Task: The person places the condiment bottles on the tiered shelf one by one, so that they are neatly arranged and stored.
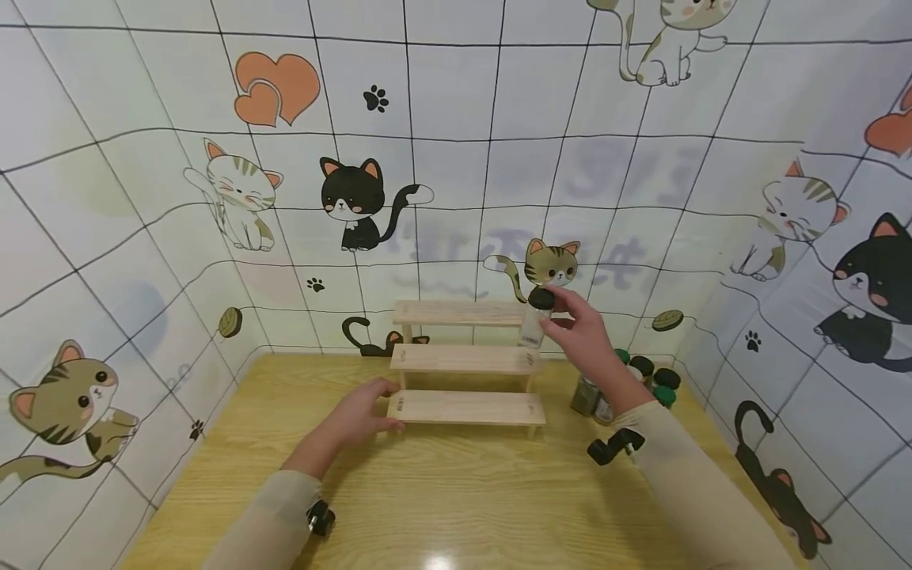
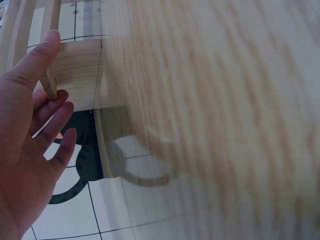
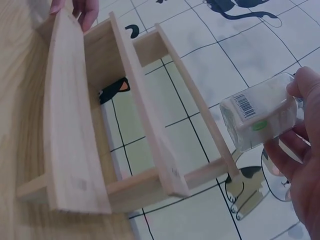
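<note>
A three-tier wooden rack [image 1: 466, 407] stands on the table against the back wall. My left hand [image 1: 362, 413] grips the left end of its lowest shelf, thumb above and fingers at the board's end, as the left wrist view shows. By its black lid, my right hand [image 1: 587, 339] holds a clear square jar [image 3: 257, 115] with a barcode label. The jar is at the right end of the top shelf, slightly tilted. In the right wrist view it appears apart from the rack's boards. Whitish contents may be inside; I cannot tell.
Several jars with green and black lids [image 1: 666, 377] cluster on the table [image 1: 456, 499] to the right of the rack, partly behind my right forearm. A cat-print tiled sheet [image 1: 456, 174] covers the back and side walls.
</note>
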{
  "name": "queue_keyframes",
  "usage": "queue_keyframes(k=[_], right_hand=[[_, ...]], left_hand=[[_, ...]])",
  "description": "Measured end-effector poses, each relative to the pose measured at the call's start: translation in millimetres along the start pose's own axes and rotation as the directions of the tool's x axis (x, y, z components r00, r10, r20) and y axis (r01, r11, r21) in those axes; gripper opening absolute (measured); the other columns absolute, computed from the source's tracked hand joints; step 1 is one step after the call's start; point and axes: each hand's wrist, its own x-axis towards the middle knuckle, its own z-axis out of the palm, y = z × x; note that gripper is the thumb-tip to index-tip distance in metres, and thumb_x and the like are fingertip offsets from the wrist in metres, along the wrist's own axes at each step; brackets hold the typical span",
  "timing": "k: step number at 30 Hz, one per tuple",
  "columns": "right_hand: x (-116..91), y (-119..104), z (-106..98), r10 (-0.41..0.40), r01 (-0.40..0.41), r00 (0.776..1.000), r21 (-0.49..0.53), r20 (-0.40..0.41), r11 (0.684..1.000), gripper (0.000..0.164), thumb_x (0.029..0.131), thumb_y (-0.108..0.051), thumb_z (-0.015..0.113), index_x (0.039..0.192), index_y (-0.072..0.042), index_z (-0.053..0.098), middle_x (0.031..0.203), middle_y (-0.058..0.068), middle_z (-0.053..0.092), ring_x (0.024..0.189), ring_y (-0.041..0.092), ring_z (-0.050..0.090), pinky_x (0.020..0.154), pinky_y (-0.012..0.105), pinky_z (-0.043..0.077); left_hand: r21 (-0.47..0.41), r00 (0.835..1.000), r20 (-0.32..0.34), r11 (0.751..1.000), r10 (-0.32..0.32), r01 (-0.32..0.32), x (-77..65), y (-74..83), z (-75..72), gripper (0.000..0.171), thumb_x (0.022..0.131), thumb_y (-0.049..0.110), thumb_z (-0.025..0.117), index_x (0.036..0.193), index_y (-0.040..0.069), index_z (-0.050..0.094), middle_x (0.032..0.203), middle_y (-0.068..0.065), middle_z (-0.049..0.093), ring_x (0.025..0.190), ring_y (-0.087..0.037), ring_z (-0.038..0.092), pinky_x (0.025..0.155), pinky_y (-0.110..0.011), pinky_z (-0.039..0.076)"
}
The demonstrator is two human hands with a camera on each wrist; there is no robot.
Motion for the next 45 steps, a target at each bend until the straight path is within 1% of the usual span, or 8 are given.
queue_keyframes(k=[7,9,13,19,29,33,41,45], right_hand=[[33.3,-2.2,22.5,0.036,-0.038,0.998,0.057,0.043,0.998,0.055,0.107,-0.009,0.075,0.159,-0.01,0.059,0.131,0.018,0.068,0.127,0.033,0.063,0.11,0.048,0.057],[39.8,-2.0,29.9,0.04,-0.044,0.997,0.054,0.058,0.998,0.054,0.107,-0.01,0.076,0.158,-0.008,0.059,0.131,0.019,0.068,0.128,0.033,0.063,0.113,0.051,0.055],[49.2,-5.4,44.8,0.068,-0.073,0.994,0.066,0.085,0.995,0.054,0.106,-0.01,0.077,0.156,-0.004,0.06,0.131,0.022,0.07,0.128,0.033,0.064,0.115,0.051,0.053],[63.1,-11.6,64.5,0.101,-0.114,0.987,0.106,0.122,0.988,0.057,0.106,-0.013,0.078,0.159,-0.007,0.059,0.134,0.021,0.071,0.132,0.034,0.063,0.11,0.052,0.053],[92.6,-17.6,98.5,0.034,-0.055,0.986,0.132,0.161,0.99,0.051,0.107,-0.017,0.078,0.155,-0.012,0.064,0.134,0.015,0.072,0.134,0.031,0.062,0.123,0.06,0.04],[101.7,-21.4,115.8,0.036,-0.068,0.984,0.184,0.172,0.981,0.049,0.106,-0.013,0.077,0.153,-0.01,0.065,0.131,0.015,0.072,0.132,0.032,0.062,0.119,0.059,0.042],[117.9,-18.6,148.6,0.077,-0.116,0.984,0.246,0.163,0.962,0.052,0.105,-0.009,0.077,0.154,-0.003,0.062,0.13,0.02,0.071,0.136,0.035,0.061,0.12,0.054,0.043],[122.0,-19.2,159.8,0.08,-0.126,0.98,0.257,0.183,0.958,0.054,0.106,-0.011,0.077,0.156,-0.005,0.061,0.135,0.02,0.069,0.138,0.035,0.06,0.117,0.055,0.047]], left_hand=[[-0.008,1.0,-0.001,1.0,-0.021,0.021,-0.1,1.0,1.1,0.07,0.086,0.034,0.099,0.142,0.007,0.068,0.139,-0.008,0.07,0.132,-0.034,0.065,0.116,-0.055,0.051],[-0.026,1.0,0.001,0.999,-0.024,0.024,-0.9,2.2,0.8,0.069,0.085,0.032,0.099,0.141,0.007,0.068,0.138,-0.009,0.07,0.131,-0.034,0.065,0.116,-0.056,0.051],[-0.045,0.999,0.006,0.998,-0.043,0.043,-3.2,4.0,0.5,0.069,0.084,0.031,0.1,0.141,0.008,0.068,0.138,-0.009,0.07,0.131,-0.034,0.065,0.116,-0.057,0.05],[-0.034,0.999,0.008,0.999,-0.04,0.04,-3.4,4.4,1.4,0.07,0.086,0.033,0.099,0.143,0.008,0.067,0.139,-0.008,0.069,0.131,-0.033,0.065,0.116,-0.056,0.051],[-0.038,0.999,0.001,0.998,-0.045,0.045,-1.0,3.7,-0.1,0.07,0.086,0.034,0.098,0.143,0.009,0.067,0.14,-0.008,0.069,0.131,-0.032,0.065,0.115,-0.055,0.051],[-0.044,0.999,0.001,0.998,-0.052,0.052,-0.1,3.9,-1.4,0.07,0.086,0.034,0.098,0.143,0.008,0.067,0.14,-0.009,0.069,0.132,-0.032,0.064,0.115,-0.056,0.051],[-0.032,0.999,-0.004,0.999,-0.043,0.043,1.0,-0.7,0.8,0.069,0.087,0.034,0.098,0.143,0.009,0.067,0.14,-0.007,0.069,0.131,-0.031,0.065,0.114,-0.054,0.052],[-0.032,0.999,-0.005,0.999,-0.044,0.043,0.5,-1.2,1.6,0.07,0.087,0.036,0.098,0.144,0.009,0.067,0.14,-0.007,0.069,0.131,-0.031,0.065,0.114,-0.054,0.052]])
